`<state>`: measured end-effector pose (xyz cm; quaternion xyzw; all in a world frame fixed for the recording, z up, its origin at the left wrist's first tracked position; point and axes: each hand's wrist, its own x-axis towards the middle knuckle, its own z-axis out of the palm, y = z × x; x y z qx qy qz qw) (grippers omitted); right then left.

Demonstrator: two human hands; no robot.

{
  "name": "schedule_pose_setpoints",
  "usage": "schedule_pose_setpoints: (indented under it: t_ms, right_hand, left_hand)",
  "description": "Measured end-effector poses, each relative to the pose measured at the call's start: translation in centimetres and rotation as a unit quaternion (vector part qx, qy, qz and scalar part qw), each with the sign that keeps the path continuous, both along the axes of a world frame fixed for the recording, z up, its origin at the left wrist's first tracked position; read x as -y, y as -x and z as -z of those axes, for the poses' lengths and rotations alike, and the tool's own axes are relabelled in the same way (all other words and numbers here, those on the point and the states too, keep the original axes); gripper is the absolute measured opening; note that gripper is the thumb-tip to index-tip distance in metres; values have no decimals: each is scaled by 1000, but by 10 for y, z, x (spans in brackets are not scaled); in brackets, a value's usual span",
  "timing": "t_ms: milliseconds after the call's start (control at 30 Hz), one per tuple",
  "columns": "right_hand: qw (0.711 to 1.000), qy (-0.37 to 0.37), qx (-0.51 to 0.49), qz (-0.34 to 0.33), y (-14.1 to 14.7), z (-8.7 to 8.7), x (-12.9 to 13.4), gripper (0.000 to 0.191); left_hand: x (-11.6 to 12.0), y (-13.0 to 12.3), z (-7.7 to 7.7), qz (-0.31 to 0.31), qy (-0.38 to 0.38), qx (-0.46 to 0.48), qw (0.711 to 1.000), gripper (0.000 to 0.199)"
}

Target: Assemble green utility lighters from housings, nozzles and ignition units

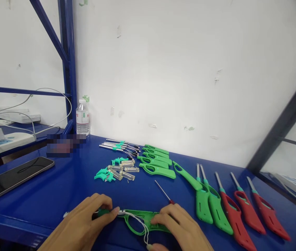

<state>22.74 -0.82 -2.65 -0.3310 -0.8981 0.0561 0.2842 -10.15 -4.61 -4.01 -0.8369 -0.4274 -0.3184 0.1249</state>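
Bottom centre of frame | left hand [89,218] pinched the metal tube [122,212]; right hand [180,225] touched the green handle shell [150,216], whether gripping I couldn't tell | white wires [146,230] looped loose across it; I judged they could snag if a finger caught the slack

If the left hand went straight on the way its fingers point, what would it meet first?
Probably the green shell just right of the left hand, though depth is unclear and the white wire lying across it might come first.
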Motion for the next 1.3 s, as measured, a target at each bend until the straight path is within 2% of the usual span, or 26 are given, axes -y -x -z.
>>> schedule_pose_setpoints:
  t_ms: [133, 200, 300, 433, 633, 767, 933, 1133, 1300]
  right_hand:
    - [1000, -12, 3, -12, 3, -2, -1, 39]
    - [1000, -11, 0, -10, 3, -2, -1, 39]
    - [1000, -10, -5, -16, 2, -1, -1, 40]
    - [1000, -15, -3, -28, -1, 0, -3, 43]
    - [1000, -9, -14, -23, 1, -2, -1, 37]
    - [1000, 13, -23, 0, 4, -1, 3, 41]
    - [1000, 10, -21, -17, 5, 0, 3, 32]
    - [999, -1, -28, -24, 6, -1, 1, 28]
    - [999, 7, -33, -36, 3, 2, 1, 21]
  left_hand:
    - [-5, 1, -3, 18, -78, 42, 996, 49]
    - [-6, 4, -9, 41, -52, 31, 997, 44]
    - [-5, 6, -21, 41, 17, 14, 999, 34]
    - [-4, 4, -30, 38, 42, 34, 998, 29]
    - [-5, 7, -20, 50, 37, 7, 998, 40]
    - [-6, 12, -13, 54, 46, 2, 997, 42]
    - [-8, 10, -16, 60, 44, 12, 997, 50]
    - [-7, 9, -19, 60, 52, 29, 996, 47]
    - [-6, 9, -17, 57, 46, 18, 997, 46]
